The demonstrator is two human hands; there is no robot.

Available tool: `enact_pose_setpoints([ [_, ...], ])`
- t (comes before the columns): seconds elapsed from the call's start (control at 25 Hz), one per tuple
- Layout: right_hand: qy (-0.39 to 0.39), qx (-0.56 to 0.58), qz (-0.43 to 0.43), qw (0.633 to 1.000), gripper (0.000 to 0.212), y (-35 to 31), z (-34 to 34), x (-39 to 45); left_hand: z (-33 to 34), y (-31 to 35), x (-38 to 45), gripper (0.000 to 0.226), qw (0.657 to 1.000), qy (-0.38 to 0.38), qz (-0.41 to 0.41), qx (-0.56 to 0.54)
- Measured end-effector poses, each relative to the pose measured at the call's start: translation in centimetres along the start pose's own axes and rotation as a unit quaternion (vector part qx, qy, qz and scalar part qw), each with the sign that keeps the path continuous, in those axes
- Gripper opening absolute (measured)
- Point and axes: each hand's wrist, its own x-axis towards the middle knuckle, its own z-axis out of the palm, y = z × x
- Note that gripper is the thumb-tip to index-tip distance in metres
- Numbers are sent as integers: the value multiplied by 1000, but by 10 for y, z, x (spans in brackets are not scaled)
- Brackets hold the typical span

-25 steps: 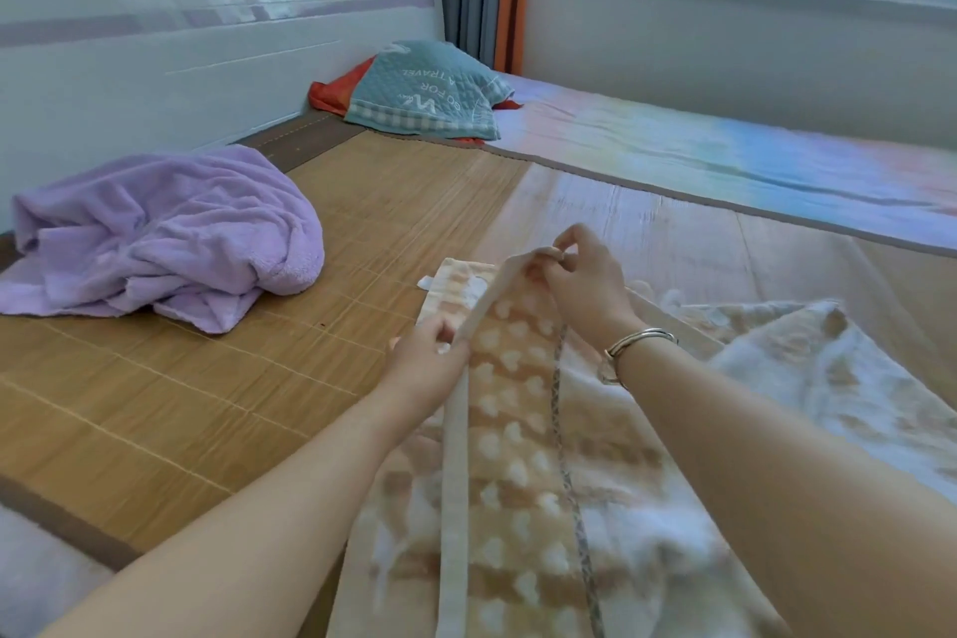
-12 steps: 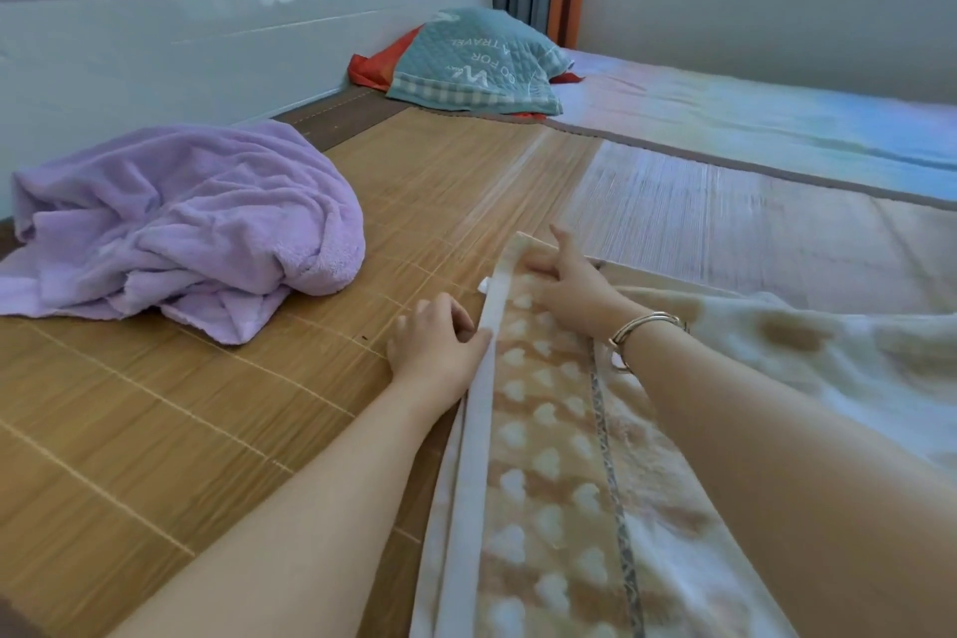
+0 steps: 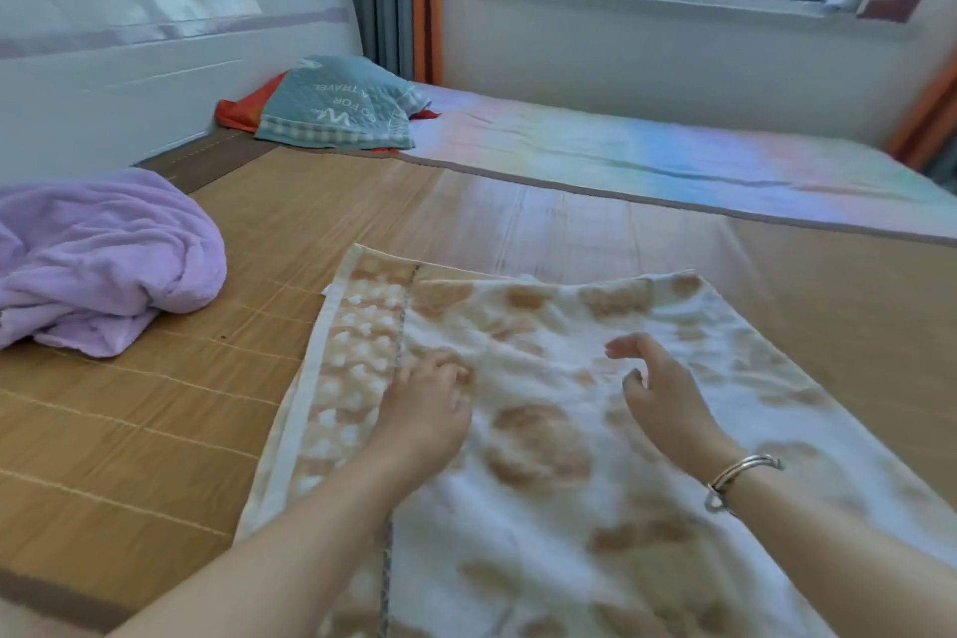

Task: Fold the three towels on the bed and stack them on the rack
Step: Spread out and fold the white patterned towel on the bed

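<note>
Left hand (image 3: 424, 409) flat on spotted towel (image 3: 559, 482), fingers relaxed — right hand (image 3: 668, 404) hovers loose, holding nothing. Purple towel (image 3: 98, 259) (crumpled) left on bamboo mat (image 3: 129, 456); teal pillow (image 3: 336, 104) beyond.

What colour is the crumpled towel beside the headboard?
Lilac crumpled fleecy towel, clearest in the head view.

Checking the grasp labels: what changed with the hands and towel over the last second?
Both hands let go of the towel's far left corner and drew back. The left hand now rests flat on it; the right hand hovers open above. The purple towel stayed crumpled on the left.
</note>
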Motion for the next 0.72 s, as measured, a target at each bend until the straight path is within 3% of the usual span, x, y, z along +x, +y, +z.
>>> enact_pose_setpoints([
  [0.24, 59, -84, 147, 984, 31, 121, -108, -14, 68, 75, 17, 61, 996, -78, -19, 27],
  [0.32, 54, -106, 218, 969, 37, 148, -128, -7, 87, 81, 30, 66, 998, -57, -36, 17],
  [0.4, 48, -101, 267, 957, 45, 166, -137, 6, 98, 78, 37, 63, 997, 17, -53, -57],
  [0.56, 17, -32, 265, 964, 56, 162, -131, 34, 114, 56, 37, 54, 981, 142, -58, -116],
  [0.72, -112, 176, 146, 967, 23, 94, -118, 26, 108, 49, 41, 47, 974, 169, -72, -131],
])
